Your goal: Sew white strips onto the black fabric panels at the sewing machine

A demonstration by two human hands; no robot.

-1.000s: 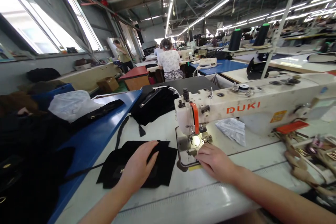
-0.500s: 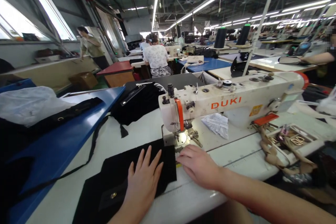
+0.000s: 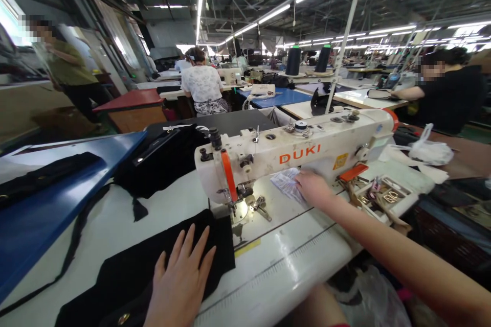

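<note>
My left hand lies flat, fingers spread, on a black fabric piece with a small gold metal fitting near its lower edge. The fabric's right edge rests just in front of the needle area of a white DUKI sewing machine. Under the machine's arm, my right hand has its fingers drawn together at the right edge of a pile of white printed labels. The fingertips are partly hidden against the labels. A yellow strip is on the machine bed beside the fabric.
A parts tray with metal rings sits right of the machine. More black fabric lies behind left, by a blue tabletop. A thread stand pole rises behind the machine. Other people work at the back and right.
My right hand has left the fabric edge near the needle and reached right to the labels under the machine arm. My left hand stays on the fabric. The view has turned right.
</note>
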